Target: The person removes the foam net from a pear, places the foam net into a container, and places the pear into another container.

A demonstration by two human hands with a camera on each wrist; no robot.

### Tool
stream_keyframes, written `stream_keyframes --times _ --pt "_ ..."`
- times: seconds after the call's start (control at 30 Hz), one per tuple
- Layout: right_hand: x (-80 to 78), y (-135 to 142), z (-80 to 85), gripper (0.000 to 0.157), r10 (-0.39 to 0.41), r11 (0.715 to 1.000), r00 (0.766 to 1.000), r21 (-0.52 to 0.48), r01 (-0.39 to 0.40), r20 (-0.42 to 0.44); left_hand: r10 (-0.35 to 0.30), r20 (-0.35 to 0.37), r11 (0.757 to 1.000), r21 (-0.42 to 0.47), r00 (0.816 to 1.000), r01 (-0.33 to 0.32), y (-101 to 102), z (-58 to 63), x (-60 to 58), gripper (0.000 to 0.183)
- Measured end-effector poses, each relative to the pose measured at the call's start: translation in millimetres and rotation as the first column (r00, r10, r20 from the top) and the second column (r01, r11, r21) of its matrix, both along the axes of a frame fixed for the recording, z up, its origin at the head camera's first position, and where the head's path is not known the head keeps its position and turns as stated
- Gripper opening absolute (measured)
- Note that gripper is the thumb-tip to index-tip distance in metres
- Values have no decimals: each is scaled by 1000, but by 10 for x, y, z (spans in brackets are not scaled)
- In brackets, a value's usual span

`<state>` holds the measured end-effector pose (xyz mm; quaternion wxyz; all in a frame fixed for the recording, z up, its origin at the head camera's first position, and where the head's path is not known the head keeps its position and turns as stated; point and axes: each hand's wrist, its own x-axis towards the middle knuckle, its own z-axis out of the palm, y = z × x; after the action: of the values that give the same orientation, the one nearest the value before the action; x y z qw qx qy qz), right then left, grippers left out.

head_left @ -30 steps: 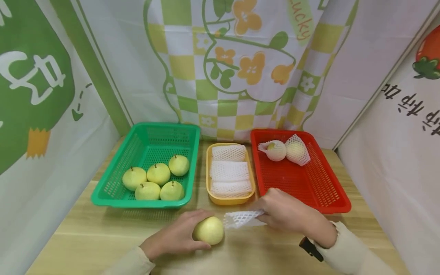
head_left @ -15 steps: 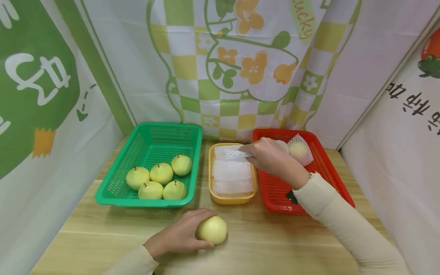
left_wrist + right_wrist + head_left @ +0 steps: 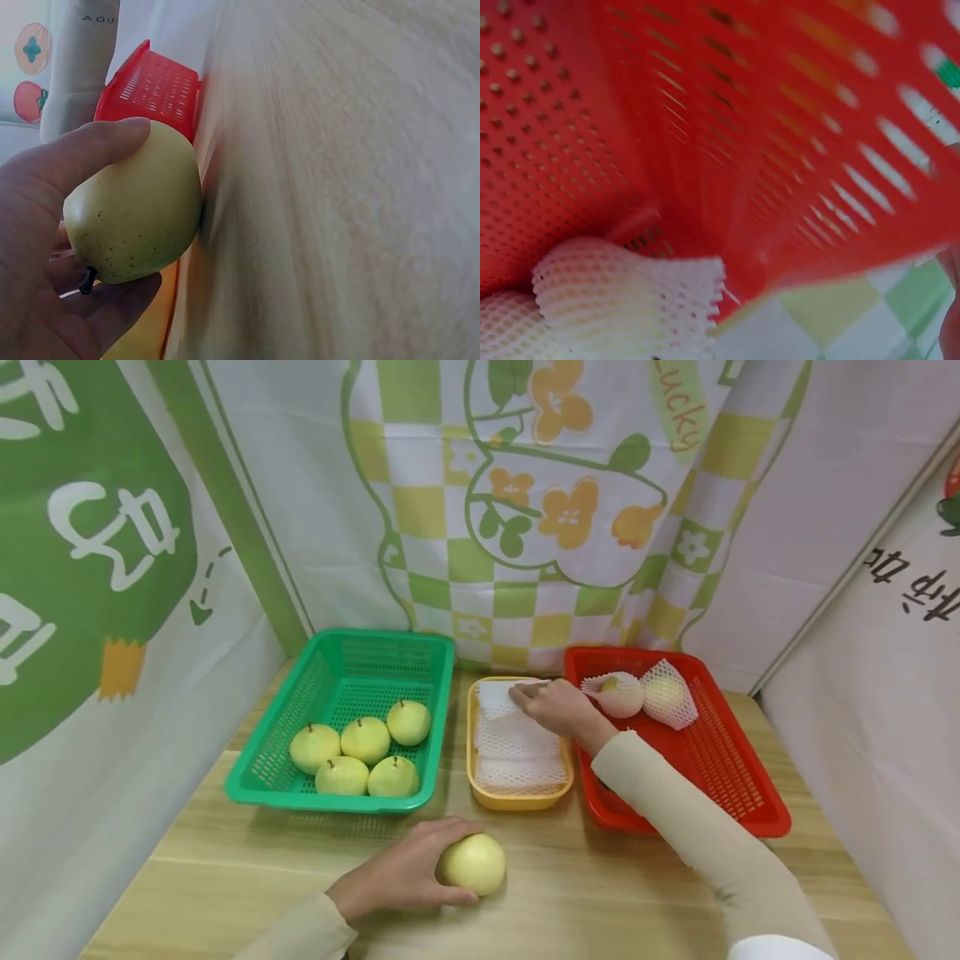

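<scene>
My left hand (image 3: pixel 416 870) grips a pale yellow-green pear (image 3: pixel 472 865) on the wooden table. In the left wrist view, thumb and fingers lie around the pear (image 3: pixel 139 202), its stem pointing down and left. My right hand (image 3: pixel 557 706) is over the back right of a yellow container (image 3: pixel 517 802), its fingertips holding a white foam net (image 3: pixel 497 697); the thumb is hidden. Other foam nets (image 3: pixel 517 743) lie in that container. The right wrist view mostly shows the red basket, with only a bit of the hand (image 3: pixel 949 300) at its right edge.
A green basket (image 3: pixel 337 802) with several bare pears (image 3: pixel 365 741) stands on the left. To the right, the red basket (image 3: pixel 675 768) holds two pears in foam nets (image 3: pixel 622 694). A patterned curtain (image 3: pixel 525 568) hangs behind.
My right hand has gone from beside the pear to the yellow container, carrying a foam net, and now lowers it onto the others. The left hand keeps its grip on the pear.
</scene>
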<state>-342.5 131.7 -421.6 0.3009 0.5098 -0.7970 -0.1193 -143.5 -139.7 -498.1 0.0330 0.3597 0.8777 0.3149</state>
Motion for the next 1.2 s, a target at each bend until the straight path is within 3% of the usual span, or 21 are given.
stream_keyframes --times 0.13,0.27,0.33,0.4,0.5,0.6,0.77,0.9,0.97,1.07,1.2 --pt "20 -25 -142 14 -13 984 999 178 6 43 -9 4 1000 5 1000 9 13 -10 0 80" --pt "29 -53 -188 11 -60 966 988 257 22 140 -11 2 1000 17 1000 11 24 -12 -9 80" --pt "25 -58 -193 6 -72 970 964 243 7 256 -13 -1 1000 19 1000 13 32 -14 -14 79" --pt "13 -51 -201 5 -63 974 921 224 -27 384 -17 -1 1000 21 1000 17 41 -17 -15 79" --pt "9 -11 -205 18 -36 982 832 176 -74 554 -21 6 1000 22 1000 21 54 -24 -12 79" --pt "36 64 -170 34 -40 992 782 118 -44 622 -23 12 999 26 1000 23 62 -30 -8 79" --pt "152 217 34 47 -59 997 743 -4 83 666 -31 22 999 39 999 30 62 -25 -10 79" --pt "281 319 270 50 -74 989 738 -48 143 671 -31 27 999 43 999 30 46 -16 -23 78" --pt "357 372 378 54 -101 982 723 -48 182 683 -33 27 999 42 999 32 39 -13 -31 77" --pt "504 455 510 63 -165 968 670 -12 252 724 -38 30 999 38 999 37 35 -14 -45 76" --pt "773 558 583 83 -289 929 535 98 356 793 -39 36 999 37 999 38 37 -21 -54 75"
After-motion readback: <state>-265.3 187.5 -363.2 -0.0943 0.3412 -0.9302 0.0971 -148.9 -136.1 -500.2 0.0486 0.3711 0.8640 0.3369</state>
